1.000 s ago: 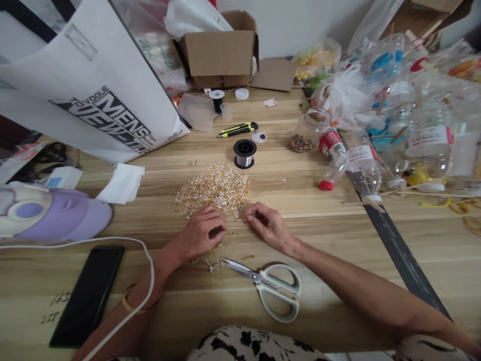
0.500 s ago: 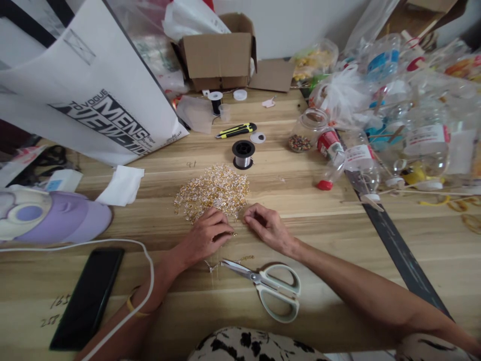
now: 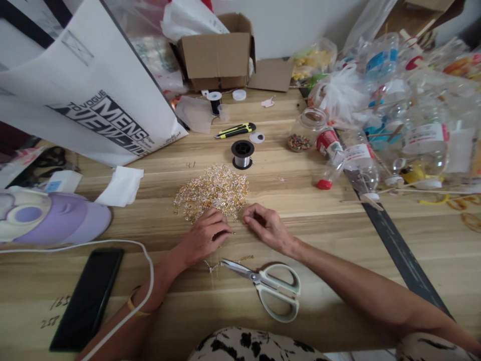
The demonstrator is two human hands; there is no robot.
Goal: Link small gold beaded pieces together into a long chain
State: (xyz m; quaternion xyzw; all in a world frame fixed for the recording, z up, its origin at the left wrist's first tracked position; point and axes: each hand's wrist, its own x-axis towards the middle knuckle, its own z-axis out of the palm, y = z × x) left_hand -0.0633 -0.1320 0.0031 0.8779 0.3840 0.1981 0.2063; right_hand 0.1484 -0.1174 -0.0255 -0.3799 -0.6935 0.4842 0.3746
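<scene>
A loose pile of small gold and silver beads (image 3: 214, 190) lies on the wooden table. At its lower edge is my left hand (image 3: 210, 233), thumb and fingers pinched, with a tiny gold bead at the fingertips. To the right of the pile, my right hand (image 3: 266, 225) has its thumb and index finger pressed together; anything between them is too small to see. Below the hands, a short beaded chain (image 3: 213, 266) lies by the tips of the scissors (image 3: 263, 281). A spool of clear thread (image 3: 242, 155) stands behind the pile.
A yellow-black cutter (image 3: 236, 130) lies behind the spool. A jar of beads (image 3: 302, 138) and plastic bottles (image 3: 363, 165) crowd the right. On the left are a phone (image 3: 88, 301), a white cable (image 3: 148, 260) and a large paper bag (image 3: 93, 90). A cardboard box (image 3: 218, 55) stands at the back.
</scene>
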